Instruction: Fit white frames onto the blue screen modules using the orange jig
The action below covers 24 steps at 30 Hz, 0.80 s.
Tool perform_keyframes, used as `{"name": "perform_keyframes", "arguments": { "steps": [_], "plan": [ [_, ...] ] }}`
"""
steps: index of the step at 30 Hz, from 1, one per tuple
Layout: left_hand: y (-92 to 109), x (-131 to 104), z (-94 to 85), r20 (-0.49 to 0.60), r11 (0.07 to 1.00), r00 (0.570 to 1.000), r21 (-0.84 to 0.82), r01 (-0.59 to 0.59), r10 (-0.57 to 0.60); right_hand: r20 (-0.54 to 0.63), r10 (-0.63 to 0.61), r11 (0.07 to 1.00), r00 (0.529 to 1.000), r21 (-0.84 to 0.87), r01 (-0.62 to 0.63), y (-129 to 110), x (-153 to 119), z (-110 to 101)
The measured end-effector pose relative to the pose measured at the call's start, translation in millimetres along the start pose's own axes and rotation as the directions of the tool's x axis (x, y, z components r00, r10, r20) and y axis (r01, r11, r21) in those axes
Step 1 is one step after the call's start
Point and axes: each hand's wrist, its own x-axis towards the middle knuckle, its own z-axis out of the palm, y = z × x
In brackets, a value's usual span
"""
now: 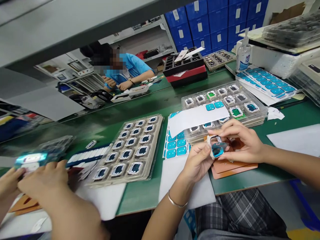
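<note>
My left hand [201, 158] pinches a small white plastic housing [211, 141] in front of me, above the table's near edge. Against its face sits a glossy black-rimmed panel [218, 149] with a blue lower part. Fingers and thumb of my right hand [241, 143] close round that panel's right side; whether it is fixed to the housing or apart, I cannot tell. Under my right hand lie orange-brown flat pieces [235, 171]. A white sheet [187, 181] lies beneath my left wrist. Just beyond are blue sticker sheets [176, 146] and a blank white backing sheet [197, 118].
Clear trays of white-framed parts stand left [150, 163] and ahead [261, 111]. At left, a neighbour's hands [42, 180] hold a shiny blurred item. Across the bench sits another person [132, 66]. A sanitizer bottle [243, 56] and more sticker sheets [272, 85] are back right.
</note>
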Motion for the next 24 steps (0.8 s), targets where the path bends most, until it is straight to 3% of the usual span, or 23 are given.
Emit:
{"name": "perform_keyframes", "arguments": {
  "steps": [6,8,9,11,13,14,17,19,24],
  "plan": [
    [0,2,1.2,-0.06,0.994,0.992,0.008,-0.11,0.11,-0.023,-0.081,0.987,0.996,-0.142,0.077,-5,7,-10],
    [1,2,1.4,-0.068,0.988,0.987,-0.042,-0.148,0.145,-0.034,-0.095,0.99,0.995,-0.108,0.091,-10,10,-14],
    [1,3,1.5,-0.063,0.986,0.987,-0.06,-0.155,0.151,-0.074,-0.09,0.994,0.993,-0.061,0.086,-12,11,-15],
    [1,2,1.8,-0.034,0.988,0.99,-0.07,-0.14,0.138,-0.272,-0.046,0.999,0.961,0.003,0.049,-15,12,-18],
    [0,2,2.1,0.016,0.993,0.995,-0.057,-0.102,0.103,-0.458,-0.028,0.998,0.888,-0.063,-0.001,-15,13,-20],
    [0,1,2.2,0.04,0.995,0.995,-0.051,-0.088,0.09,-0.476,-0.065,0.988,0.877,-0.153,-0.01,-15,13,-20],
    [-3,2,2.8,0.059,0.998,0.996,-0.026,-0.063,0.065,-0.227,-0.218,0.864,0.949,-0.497,0.079,-14,13,-20],
    [-4,3,3.1,0.029,0.998,0.998,-0.011,-0.059,0.059,-0.084,-0.264,0.768,0.961,-0.62,0.157,-16,12,-18],
    [-6,3,4.5,-0.022,0.998,0.998,-0.012,-0.061,0.061,-0.006,-0.255,0.685,0.967,-0.707,0.177,-23,5,-12]
  ]
}}
